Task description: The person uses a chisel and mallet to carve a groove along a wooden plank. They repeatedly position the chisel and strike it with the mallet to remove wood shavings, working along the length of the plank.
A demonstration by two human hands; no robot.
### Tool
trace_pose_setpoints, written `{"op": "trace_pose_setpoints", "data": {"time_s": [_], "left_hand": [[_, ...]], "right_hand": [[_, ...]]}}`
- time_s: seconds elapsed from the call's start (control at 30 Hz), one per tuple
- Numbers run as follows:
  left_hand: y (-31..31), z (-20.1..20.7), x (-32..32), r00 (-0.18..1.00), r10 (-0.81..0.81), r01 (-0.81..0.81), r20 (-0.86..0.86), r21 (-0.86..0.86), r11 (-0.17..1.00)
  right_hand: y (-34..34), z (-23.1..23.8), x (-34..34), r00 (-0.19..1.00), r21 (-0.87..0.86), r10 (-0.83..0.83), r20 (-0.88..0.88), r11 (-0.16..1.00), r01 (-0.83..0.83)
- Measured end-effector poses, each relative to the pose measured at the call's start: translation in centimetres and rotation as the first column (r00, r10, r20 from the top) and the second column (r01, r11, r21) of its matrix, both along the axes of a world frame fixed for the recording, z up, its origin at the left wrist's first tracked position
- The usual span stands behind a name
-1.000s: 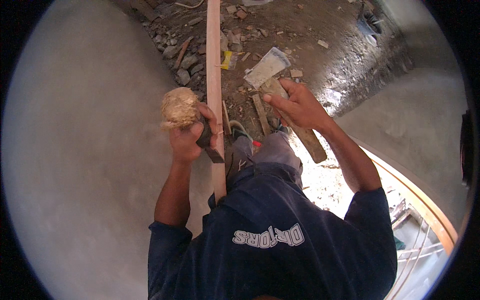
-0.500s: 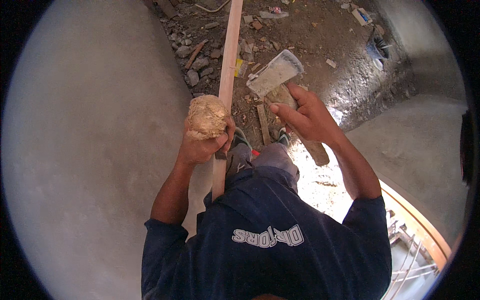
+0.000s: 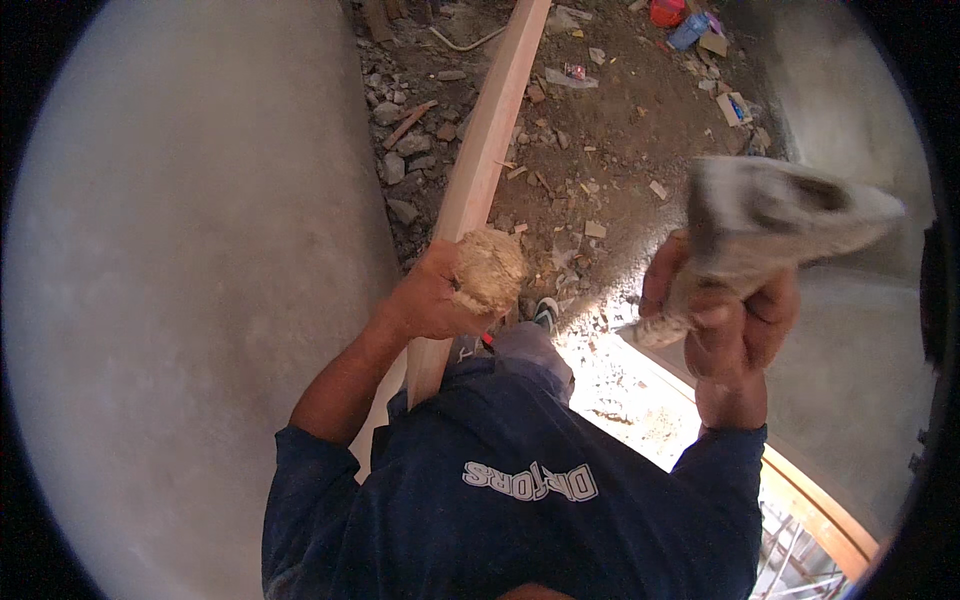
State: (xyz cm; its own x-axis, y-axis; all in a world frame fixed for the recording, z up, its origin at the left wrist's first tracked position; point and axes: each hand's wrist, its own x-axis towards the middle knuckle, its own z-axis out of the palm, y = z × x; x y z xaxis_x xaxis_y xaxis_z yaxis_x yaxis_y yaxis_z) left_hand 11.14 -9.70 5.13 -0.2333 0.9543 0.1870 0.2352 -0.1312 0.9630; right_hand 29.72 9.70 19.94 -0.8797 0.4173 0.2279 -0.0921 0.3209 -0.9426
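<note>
A long squared timber point(image 3: 488, 165) runs from the far middle of the view down to my waist. At its near part my left hand point(image 3: 428, 293) is closed round a chisel point(image 3: 490, 272), whose round, frayed wooden handle top faces up. Its blade is hidden below the fist. Over on the right, my right hand point(image 3: 735, 330) grips the wooden handle of a hatchet point(image 3: 770, 215). The grey hatchet head is raised high, apart from the chisel, and slightly blurred by motion.
Smooth grey walls stand left point(image 3: 200, 250) and right point(image 3: 840, 370). Stones and scraps lie on the dirt floor point(image 3: 610, 130). A blue container point(image 3: 688, 32) and an open carton point(image 3: 733, 108) sit at the far right. An orange-brown wooden edge point(image 3: 820, 510) borders a bright opening at lower right.
My right hand has swung the hatchet up and to the right, turning its head. My left hand and the chisel have shifted slightly right in view, and the timber slants more.
</note>
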Motion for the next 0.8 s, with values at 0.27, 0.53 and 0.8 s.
{"op": "trace_pose_setpoints", "data": {"time_s": [0.27, 0.53, 0.8], "left_hand": [[0.0, 2.1, 0.6, 0.996, 0.084, -0.084, 0.013, -0.006, 0.996], [0.4, 1.4, 0.3, 0.999, 0.030, -0.029, -0.029, 0.032, 0.999], [2.3, 0.5, 0.2, 0.989, 0.127, -0.122, 0.080, -0.064, 0.990]], "right_hand": [[-0.3, 2.4, -1.9, 0.730, 0.278, 0.308, 0.610, 0.780, -0.561], [-0.7, 0.1, -1.7, 0.766, 0.325, 0.236, 0.598, 0.802, -0.501], [0.7, -1.9, -1.1, 0.975, -0.146, 0.018, 0.219, 0.989, 0.015]]}}
